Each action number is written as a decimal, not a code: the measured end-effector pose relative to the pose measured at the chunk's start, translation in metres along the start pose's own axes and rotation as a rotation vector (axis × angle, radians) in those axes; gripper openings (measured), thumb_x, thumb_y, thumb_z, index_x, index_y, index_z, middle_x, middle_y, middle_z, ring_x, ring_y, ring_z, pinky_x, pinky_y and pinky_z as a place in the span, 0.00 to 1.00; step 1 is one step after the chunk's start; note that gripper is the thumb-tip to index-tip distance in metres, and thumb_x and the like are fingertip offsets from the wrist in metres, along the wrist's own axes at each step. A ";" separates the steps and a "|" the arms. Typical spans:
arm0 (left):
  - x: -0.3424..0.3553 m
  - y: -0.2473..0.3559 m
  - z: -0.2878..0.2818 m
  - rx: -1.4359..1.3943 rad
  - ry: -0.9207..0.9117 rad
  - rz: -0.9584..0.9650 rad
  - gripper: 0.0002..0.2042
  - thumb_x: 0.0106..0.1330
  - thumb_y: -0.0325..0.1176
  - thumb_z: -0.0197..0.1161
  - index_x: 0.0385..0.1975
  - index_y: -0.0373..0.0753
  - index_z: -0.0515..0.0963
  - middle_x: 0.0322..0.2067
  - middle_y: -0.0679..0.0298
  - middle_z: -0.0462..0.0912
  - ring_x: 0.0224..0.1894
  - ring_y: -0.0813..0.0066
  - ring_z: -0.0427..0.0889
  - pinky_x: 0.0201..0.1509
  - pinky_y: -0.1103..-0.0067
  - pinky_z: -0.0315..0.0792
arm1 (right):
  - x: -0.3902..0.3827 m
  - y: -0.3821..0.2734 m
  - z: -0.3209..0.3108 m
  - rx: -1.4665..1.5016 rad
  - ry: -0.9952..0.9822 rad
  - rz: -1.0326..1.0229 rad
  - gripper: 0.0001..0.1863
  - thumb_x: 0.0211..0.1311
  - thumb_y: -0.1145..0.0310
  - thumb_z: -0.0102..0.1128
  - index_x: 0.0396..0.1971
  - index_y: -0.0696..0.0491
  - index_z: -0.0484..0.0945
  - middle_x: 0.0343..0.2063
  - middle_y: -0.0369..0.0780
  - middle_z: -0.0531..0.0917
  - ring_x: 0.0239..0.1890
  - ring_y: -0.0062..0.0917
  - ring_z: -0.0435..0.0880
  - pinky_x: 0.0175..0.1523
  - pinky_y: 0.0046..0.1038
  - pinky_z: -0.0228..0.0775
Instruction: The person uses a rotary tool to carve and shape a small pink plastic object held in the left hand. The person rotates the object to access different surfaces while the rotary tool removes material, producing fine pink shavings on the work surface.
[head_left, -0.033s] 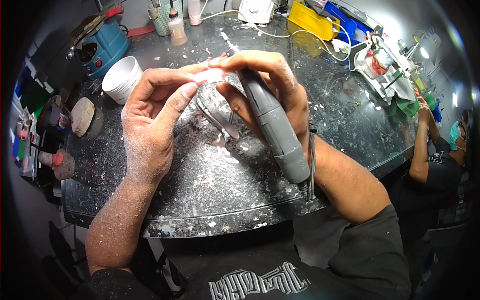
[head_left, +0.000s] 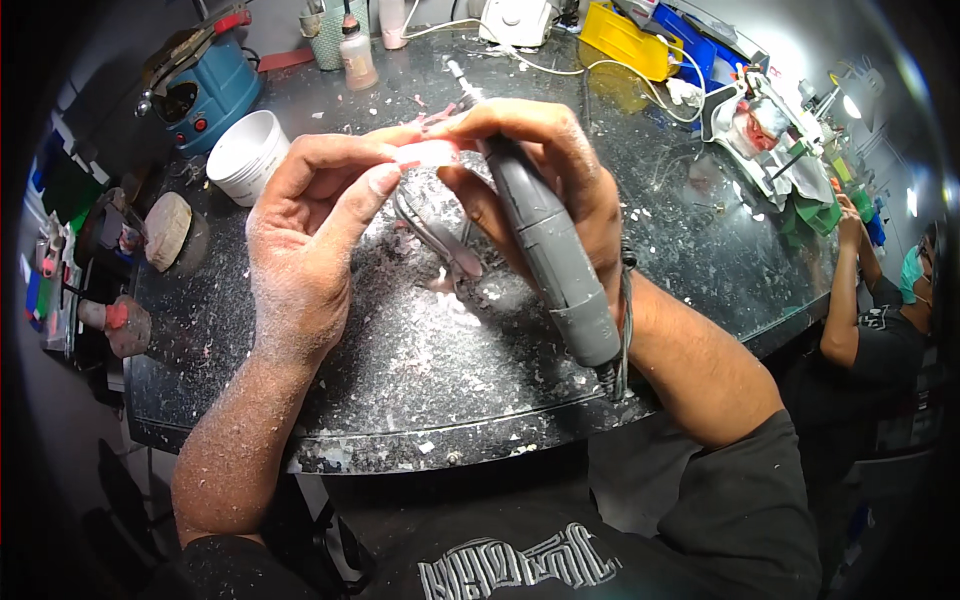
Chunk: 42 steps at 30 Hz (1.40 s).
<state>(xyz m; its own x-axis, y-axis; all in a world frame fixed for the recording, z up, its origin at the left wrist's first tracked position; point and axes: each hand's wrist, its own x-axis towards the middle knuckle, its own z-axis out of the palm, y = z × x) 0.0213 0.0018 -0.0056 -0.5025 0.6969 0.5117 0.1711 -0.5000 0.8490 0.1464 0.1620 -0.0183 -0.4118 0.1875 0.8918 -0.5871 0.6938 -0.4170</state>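
Between the fingertips and thumb of my left hand (head_left: 305, 225) is a small pink and white piece (head_left: 428, 154); glare hides its exact shape. White dust coats that hand and forearm. Wrapped in my right hand (head_left: 580, 165) is a grey rotary handpiece (head_left: 555, 250), tilted with its metal tip (head_left: 456, 72) up and away from me. My right index finger reaches to the piece's upper side, and the thumb is close to its right end. The metal tip stands beyond the piece, apart from it. Below the hands, a slim bent metal tool (head_left: 440, 240) shows above the dusty tabletop.
White shavings litter the dark table (head_left: 400, 400). On the left are a white tub (head_left: 245, 160), a blue machine (head_left: 212, 100) and a pale block (head_left: 168, 230). A dropper bottle (head_left: 358, 58) and a yellow bin (head_left: 625, 42) stand behind. At right works another person (head_left: 850, 300).
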 end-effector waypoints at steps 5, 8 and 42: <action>0.000 0.004 0.005 0.113 -0.023 0.003 0.10 0.72 0.22 0.66 0.50 0.33 0.80 0.58 0.50 0.85 0.62 0.67 0.83 0.72 0.70 0.72 | -0.002 -0.001 -0.006 0.092 -0.004 0.048 0.23 0.63 0.82 0.71 0.58 0.55 0.79 0.50 0.39 0.83 0.49 0.22 0.86 0.52 0.24 0.80; -0.002 0.004 0.001 0.186 -0.017 0.022 0.12 0.69 0.22 0.69 0.50 0.33 0.82 0.61 0.49 0.83 0.64 0.66 0.81 0.73 0.68 0.70 | -0.001 -0.002 -0.003 0.055 0.003 0.024 0.22 0.64 0.81 0.72 0.57 0.55 0.80 0.48 0.39 0.84 0.48 0.21 0.86 0.51 0.23 0.80; 0.004 -0.001 -0.024 0.627 -0.127 0.399 0.07 0.65 0.28 0.71 0.41 0.37 0.84 0.62 0.52 0.82 0.62 0.70 0.79 0.75 0.64 0.65 | -0.006 -0.011 0.002 0.010 -0.116 0.111 0.27 0.63 0.85 0.70 0.62 0.57 0.78 0.50 0.42 0.85 0.49 0.23 0.86 0.55 0.23 0.80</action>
<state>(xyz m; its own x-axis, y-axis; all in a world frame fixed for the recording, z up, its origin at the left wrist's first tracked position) -0.0012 -0.0070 -0.0073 -0.2058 0.5971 0.7753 0.7892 -0.3671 0.4923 0.1542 0.1522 -0.0197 -0.5518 0.1812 0.8141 -0.5402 0.6660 -0.5144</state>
